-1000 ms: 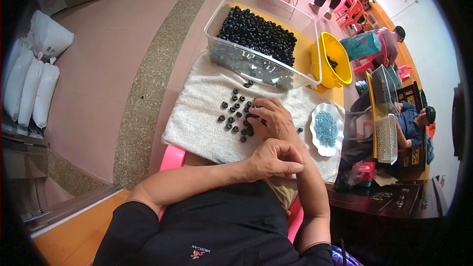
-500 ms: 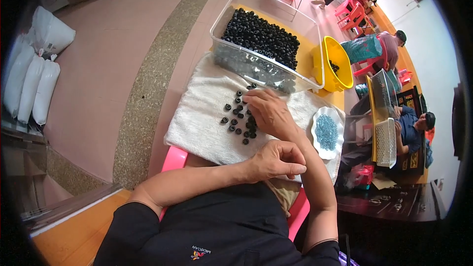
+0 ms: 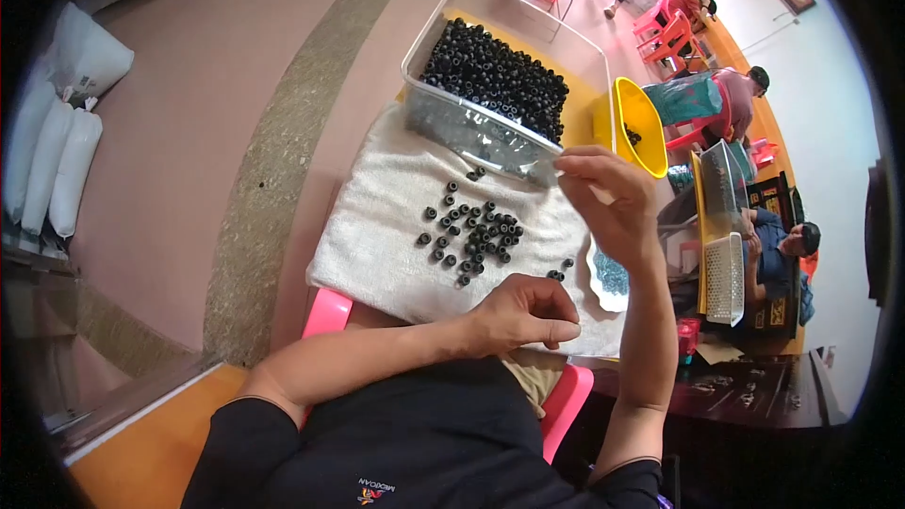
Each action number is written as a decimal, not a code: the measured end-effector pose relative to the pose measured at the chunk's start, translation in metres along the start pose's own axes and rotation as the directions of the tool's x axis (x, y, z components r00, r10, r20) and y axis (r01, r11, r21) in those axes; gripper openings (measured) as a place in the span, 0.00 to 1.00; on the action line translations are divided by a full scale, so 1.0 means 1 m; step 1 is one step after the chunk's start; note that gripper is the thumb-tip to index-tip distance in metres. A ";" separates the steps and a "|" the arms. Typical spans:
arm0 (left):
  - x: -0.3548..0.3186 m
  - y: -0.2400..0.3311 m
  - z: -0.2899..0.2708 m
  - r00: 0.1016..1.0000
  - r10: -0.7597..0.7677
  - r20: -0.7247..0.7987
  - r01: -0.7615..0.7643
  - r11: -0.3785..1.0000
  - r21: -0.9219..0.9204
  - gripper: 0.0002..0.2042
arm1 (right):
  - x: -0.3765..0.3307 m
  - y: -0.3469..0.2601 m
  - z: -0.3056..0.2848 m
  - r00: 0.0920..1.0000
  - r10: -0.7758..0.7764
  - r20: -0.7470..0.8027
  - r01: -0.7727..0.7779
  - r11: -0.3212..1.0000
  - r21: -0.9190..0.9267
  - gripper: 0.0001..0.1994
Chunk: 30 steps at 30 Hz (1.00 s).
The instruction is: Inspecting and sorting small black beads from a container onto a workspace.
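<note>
Small black hollow cylindrical pieces point(image 3: 489, 231) lie scattered on a white towel point(image 3: 368, 245) in front of me. My left hand point(image 3: 523, 316) rests low over the towel's near edge. Its thumb and index finger are closed in a pinch, and whatever is between them is too small to make out. Raised above the towel, my right hand point(image 3: 611, 203) is beside the near right corner of a clear plastic box point(image 3: 471, 123). Its fingers are bent together; what they may hold is hidden. A scalloped white dish point(image 3: 596, 287) of small pale-blue bits is partly covered by my right forearm.
The box holds many black pieces. Right of it stands a yellow basin point(image 3: 627, 99) with a few similar pieces inside. White sacks point(image 3: 71, 165) stand at the far left. Farther right, people sit near a table with a white perforated basket point(image 3: 724, 278). Pink chairs point(image 3: 669, 42) stand behind.
My right hand has lifted off the black pieces and moved right, near the box corner. Pieces it covered now show, with a few beside the dish. My left hand has barely moved.
</note>
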<state>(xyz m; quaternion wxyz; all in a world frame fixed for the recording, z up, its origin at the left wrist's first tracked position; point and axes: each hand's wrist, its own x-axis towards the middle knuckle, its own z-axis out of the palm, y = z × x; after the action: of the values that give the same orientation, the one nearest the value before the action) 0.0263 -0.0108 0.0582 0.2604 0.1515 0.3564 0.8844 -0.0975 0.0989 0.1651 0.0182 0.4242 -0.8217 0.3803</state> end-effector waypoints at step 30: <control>0.014 -0.017 -0.036 0.996 0.045 -0.080 -0.053 0.993 -0.106 0.06 | 0.116 0.175 0.070 0.884 0.174 0.433 0.139 0.789 -0.599 0.18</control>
<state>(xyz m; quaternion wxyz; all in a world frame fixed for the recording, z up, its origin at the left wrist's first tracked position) 0.0050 -0.0124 0.0219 0.2323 0.1117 0.3141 0.9137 -0.2758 0.0362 0.0493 -0.0467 0.4655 -0.8836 -0.0210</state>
